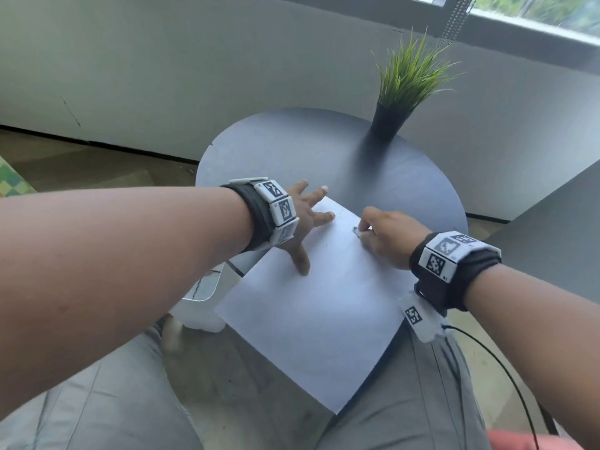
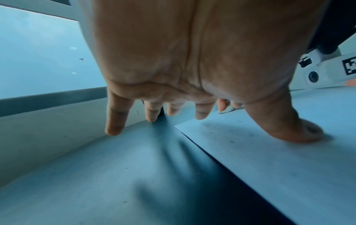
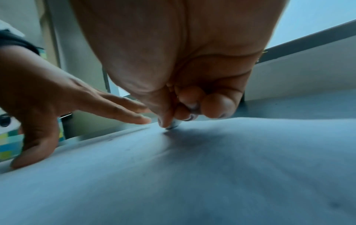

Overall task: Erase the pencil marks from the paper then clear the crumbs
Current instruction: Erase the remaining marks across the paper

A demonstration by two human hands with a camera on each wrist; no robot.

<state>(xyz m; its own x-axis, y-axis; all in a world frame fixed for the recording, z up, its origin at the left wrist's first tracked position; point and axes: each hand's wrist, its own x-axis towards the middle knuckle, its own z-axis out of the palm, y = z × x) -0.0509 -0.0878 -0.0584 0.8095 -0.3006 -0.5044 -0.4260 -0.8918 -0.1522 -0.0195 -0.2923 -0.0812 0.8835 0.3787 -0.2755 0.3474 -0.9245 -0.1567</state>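
Pressure is applied to the far end of the white rectangular paper sheet on the round dark table by a small white eraser pinched in the right hand, just beside the flat, splayed left hand.

A round dark table stands by a pale wall. At its far side is a green grassy plant in a tall black pot. A white stool sits low on the left, and a window runs along the top right.
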